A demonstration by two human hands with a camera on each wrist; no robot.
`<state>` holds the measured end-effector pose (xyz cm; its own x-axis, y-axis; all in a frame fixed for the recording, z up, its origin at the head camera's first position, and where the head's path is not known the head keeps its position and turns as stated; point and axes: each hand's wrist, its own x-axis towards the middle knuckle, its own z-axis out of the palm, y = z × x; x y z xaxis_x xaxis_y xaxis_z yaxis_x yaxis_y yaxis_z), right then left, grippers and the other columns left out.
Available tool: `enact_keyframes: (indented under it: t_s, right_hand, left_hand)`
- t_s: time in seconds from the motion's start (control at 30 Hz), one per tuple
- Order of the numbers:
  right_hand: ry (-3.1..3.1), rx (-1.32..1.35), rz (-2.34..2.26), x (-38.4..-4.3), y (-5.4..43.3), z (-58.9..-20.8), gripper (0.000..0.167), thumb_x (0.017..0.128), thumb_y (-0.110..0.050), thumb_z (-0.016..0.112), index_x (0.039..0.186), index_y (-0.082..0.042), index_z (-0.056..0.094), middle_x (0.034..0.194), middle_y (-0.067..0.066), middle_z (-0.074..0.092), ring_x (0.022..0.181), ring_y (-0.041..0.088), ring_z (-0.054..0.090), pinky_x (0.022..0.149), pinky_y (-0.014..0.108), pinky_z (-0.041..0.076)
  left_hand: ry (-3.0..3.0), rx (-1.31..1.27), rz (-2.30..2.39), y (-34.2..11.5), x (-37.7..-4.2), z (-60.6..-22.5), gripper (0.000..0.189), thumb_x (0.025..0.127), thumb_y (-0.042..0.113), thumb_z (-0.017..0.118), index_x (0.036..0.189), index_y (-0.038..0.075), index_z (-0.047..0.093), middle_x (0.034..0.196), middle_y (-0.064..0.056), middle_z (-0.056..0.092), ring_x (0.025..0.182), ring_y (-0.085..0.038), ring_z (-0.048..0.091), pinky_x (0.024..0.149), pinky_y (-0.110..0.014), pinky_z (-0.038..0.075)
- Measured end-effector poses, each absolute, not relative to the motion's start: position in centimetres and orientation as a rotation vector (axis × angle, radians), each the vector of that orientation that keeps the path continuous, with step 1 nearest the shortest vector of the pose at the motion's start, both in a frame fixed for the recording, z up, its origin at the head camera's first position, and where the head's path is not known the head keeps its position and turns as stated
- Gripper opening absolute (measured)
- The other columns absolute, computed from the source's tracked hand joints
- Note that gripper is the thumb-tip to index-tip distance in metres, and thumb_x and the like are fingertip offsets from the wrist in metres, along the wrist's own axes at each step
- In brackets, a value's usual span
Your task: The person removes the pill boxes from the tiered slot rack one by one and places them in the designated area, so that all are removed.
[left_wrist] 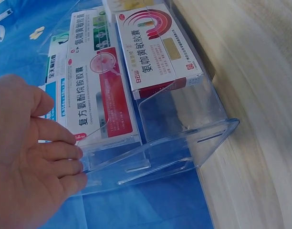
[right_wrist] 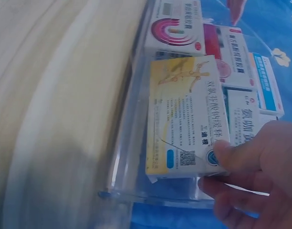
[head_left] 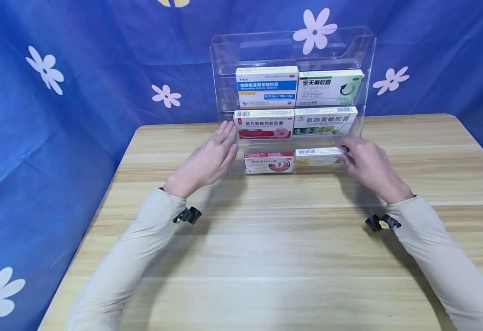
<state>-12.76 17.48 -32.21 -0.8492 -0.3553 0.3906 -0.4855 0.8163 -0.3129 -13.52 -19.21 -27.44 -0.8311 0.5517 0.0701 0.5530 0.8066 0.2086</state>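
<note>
A clear plastic tiered rack (head_left: 262, 43) stands at the back of the table. My right hand (head_left: 367, 163) pinches the corner of a yellow-and-white medicine box (head_left: 316, 158) at the right of the bottom tier. In the right wrist view that box (right_wrist: 186, 114) shows a human figure, and the thumb lies on its front. My left hand (head_left: 208, 158) is at the rack's left side, fingers extended, beside a red-and-white medicine box (head_left: 263, 125) in the middle tier. A white medicine box with pink arcs (head_left: 268, 163) sits left in the bottom tier.
The top tier holds a blue-and-white box (head_left: 267, 87) and a green-and-white box (head_left: 329, 89). Another white-and-green box (head_left: 325, 122) sits right in the middle tier. A blue flowered curtain (head_left: 113, 59) hangs behind the wooden table (head_left: 262, 257).
</note>
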Motion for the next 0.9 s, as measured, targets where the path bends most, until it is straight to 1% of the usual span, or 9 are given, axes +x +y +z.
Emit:
enact_keyframes:
  t_s: [0.13, 0.27, 0.5, 0.73, 0.77, 0.83, 0.9]
  right_hand:
    - [-2.675, 0.629, 0.621, -12.4, 17.7, -31.6, 0.028, 0.084, 0.004, 0.067, 0.112, 0.003, 0.063, 0.098, 0.021, 0.068, 0.079, 0.033, 0.063, 0.068, 0.050, 0.052]
    - [-2.634, 0.636, 0.664, -12.0, 17.8, -31.2, 0.028, 0.084, 0.006, 0.068, 0.111, 0.004, 0.062, 0.097, 0.021, 0.067, 0.077, 0.031, 0.062, 0.068, 0.047, 0.051]
    - [-2.576, 0.651, 0.733, -11.3, 18.0, -30.1, 0.024, 0.084, 0.010, 0.067, 0.107, 0.007, 0.061, 0.098, 0.023, 0.066, 0.082, 0.033, 0.064, 0.068, 0.046, 0.056]
    - [-2.529, 0.690, 0.769, -10.8, 18.2, -29.9, 0.025, 0.080, 0.018, 0.064, 0.102, 0.008, 0.061, 0.096, 0.021, 0.067, 0.084, 0.032, 0.067, 0.069, 0.043, 0.058]
    - [-2.529, 0.691, 0.776, -10.7, 18.2, -29.9, 0.025, 0.080, 0.018, 0.064, 0.102, 0.008, 0.061, 0.096, 0.021, 0.067, 0.084, 0.032, 0.067, 0.070, 0.035, 0.059]
    - [-2.529, 0.679, 0.789, -10.5, 18.2, -29.9, 0.024, 0.080, 0.018, 0.064, 0.101, 0.007, 0.061, 0.096, 0.020, 0.067, 0.085, 0.031, 0.067, 0.072, 0.033, 0.058]
    - [-2.531, 0.665, 0.811, -10.4, 18.3, -29.8, 0.023, 0.081, 0.018, 0.064, 0.100, 0.007, 0.061, 0.095, 0.019, 0.067, 0.086, 0.031, 0.067, 0.073, 0.020, 0.057]
  left_hand:
    - [-2.975, -0.911, -0.357, -19.3, -13.5, -27.4, 0.058, 0.106, 0.032, 0.022, 0.149, -0.007, 0.020, 0.158, -0.020, 0.013, 0.147, -0.029, 0.004, 0.120, -0.035, 0.004]
    - [-2.973, -0.914, -0.357, -19.3, -13.5, -27.4, 0.057, 0.106, 0.030, 0.023, 0.149, -0.007, 0.021, 0.158, -0.020, 0.013, 0.147, -0.029, 0.005, 0.120, -0.035, 0.004]
    - [-2.967, -0.908, -0.383, -19.2, -13.6, -27.3, 0.058, 0.106, 0.033, 0.025, 0.149, -0.006, 0.022, 0.158, -0.019, 0.014, 0.147, -0.028, 0.005, 0.120, -0.035, 0.005]
    - [-3.005, -0.888, -0.391, -19.3, -13.4, -27.3, 0.060, 0.106, 0.034, 0.028, 0.150, -0.006, 0.021, 0.158, -0.019, 0.014, 0.147, -0.028, 0.004, 0.120, -0.040, 0.009]
    - [-3.009, -0.884, -0.393, -19.3, -13.3, -27.3, 0.060, 0.106, 0.034, 0.028, 0.150, -0.006, 0.020, 0.158, -0.019, 0.013, 0.147, -0.028, 0.004, 0.120, -0.040, 0.009]
    - [-3.008, -0.878, -0.394, -19.3, -13.3, -27.4, 0.060, 0.106, 0.034, 0.028, 0.150, -0.005, 0.020, 0.158, -0.019, 0.013, 0.147, -0.027, 0.004, 0.120, -0.041, 0.009]
    - [-3.003, -0.885, -0.395, -19.3, -13.4, -27.5, 0.060, 0.106, 0.034, 0.027, 0.150, -0.006, 0.020, 0.158, -0.019, 0.013, 0.147, -0.027, 0.004, 0.120, -0.040, 0.009]
